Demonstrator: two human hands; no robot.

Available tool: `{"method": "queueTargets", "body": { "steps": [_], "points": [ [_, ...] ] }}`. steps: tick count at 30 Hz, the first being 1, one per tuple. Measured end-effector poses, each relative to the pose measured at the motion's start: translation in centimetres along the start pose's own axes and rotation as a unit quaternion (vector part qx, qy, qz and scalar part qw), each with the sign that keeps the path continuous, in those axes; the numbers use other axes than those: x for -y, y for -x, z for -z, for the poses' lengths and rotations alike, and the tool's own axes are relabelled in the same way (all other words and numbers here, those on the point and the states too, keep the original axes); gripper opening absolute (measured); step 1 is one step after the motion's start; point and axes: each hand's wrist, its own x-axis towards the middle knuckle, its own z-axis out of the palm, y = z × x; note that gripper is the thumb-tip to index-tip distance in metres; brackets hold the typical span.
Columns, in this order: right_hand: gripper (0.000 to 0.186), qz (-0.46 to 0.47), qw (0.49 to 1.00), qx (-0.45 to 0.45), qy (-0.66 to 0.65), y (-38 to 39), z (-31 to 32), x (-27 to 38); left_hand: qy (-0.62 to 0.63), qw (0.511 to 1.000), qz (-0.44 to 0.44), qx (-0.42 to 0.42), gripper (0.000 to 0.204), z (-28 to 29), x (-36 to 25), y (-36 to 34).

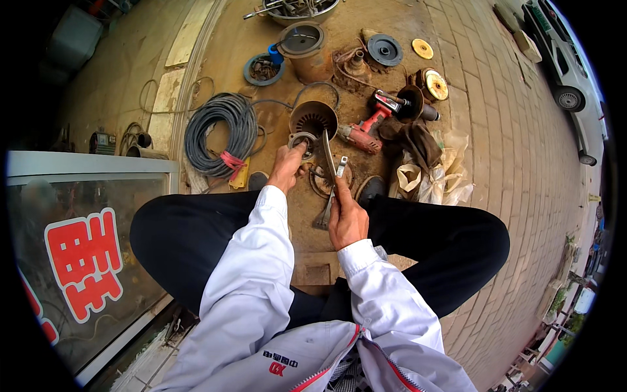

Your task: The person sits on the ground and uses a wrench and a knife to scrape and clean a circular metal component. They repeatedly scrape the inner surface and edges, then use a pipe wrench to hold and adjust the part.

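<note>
My left hand is closed on a small round metal ring part with an open centre, held at the near rim of a slotted motor housing. Just to the right, my right hand is wrapped round a long metal hand tool. Its curved bar points away from me toward the housing, and a second silver end sticks up beside it. The fingers hide the rest, so its exact kind is unclear. Beneath the hands a round rusty metal part lies on the ground between my shoes.
A coil of grey cable lies left. Right of the housing are a red cordless power tool and plastic bags. Farther off stand a rusty cylinder, a bowl of small parts and a dark disc. A glass-panelled frame borders my left.
</note>
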Motion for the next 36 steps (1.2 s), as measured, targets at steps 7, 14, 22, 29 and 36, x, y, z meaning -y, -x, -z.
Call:
{"method": "queueTargets", "body": {
  "steps": [7, 14, 22, 29, 36],
  "points": [
    [0.045, 0.003, 1.000, 0.024, 0.016, -8.2, -1.5, 1.1, -0.003, 1.000, -0.005, 0.002, 0.023, -0.5, -1.2, -0.6],
    [0.055, 0.033, 0.999, 0.007, 0.041, 0.1, -1.1, 0.0, -0.018, 1.000, 0.011, 0.019, 0.020, 0.8, -1.1, -0.8],
    [0.055, 0.016, 0.992, 0.048, 0.115, -9.1, -4.0, 1.8, -0.040, 0.999, 0.003, 0.021, 0.019, 0.5, -1.0, -1.3],
    [0.054, 0.033, 0.998, 0.009, 0.054, -1.9, -2.0, 0.5, -0.036, 0.998, -0.016, 0.051, 0.023, 1.0, -1.6, -0.7],
    [0.053, 0.045, 0.992, 0.025, 0.114, -8.2, -3.9, 1.6, -0.042, 0.999, -0.009, 0.014, 0.022, 0.8, -0.8, -1.3]
  ]
}}
